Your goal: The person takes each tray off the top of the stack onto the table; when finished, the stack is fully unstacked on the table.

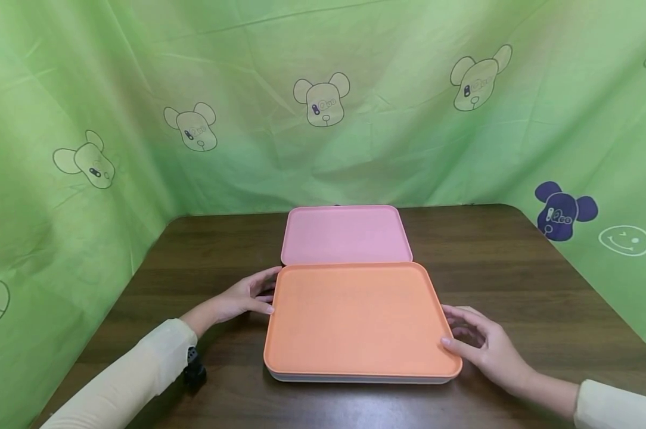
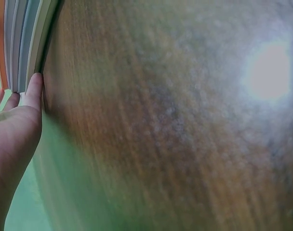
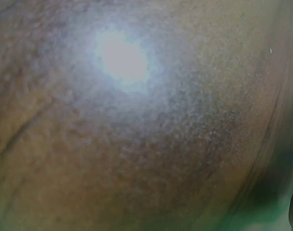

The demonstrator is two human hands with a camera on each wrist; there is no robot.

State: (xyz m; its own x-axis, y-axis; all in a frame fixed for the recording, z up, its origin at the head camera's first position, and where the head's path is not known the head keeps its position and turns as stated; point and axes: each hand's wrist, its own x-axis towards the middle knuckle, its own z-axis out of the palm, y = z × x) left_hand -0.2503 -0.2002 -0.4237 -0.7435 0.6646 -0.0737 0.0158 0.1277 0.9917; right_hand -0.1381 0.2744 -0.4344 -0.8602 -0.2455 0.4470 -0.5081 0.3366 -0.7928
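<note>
The orange tray (image 1: 355, 322) tops a stack (image 2: 27, 43) on the table (image 1: 516, 268). Right of it, the right hand (image 1: 486, 348) touches its rim — clamped or not, I cannot tell; left of it, the left hand (image 1: 242, 298) touches, fingers apart — just beyond it, a pink tray (image 1: 347, 235).

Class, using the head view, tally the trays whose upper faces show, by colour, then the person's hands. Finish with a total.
Orange tray: 1
Pink tray: 1
Hands, left hand and right hand: 2
Total: 4
Trays stacked beneath the orange one show only their edges, so they are left out.
</note>
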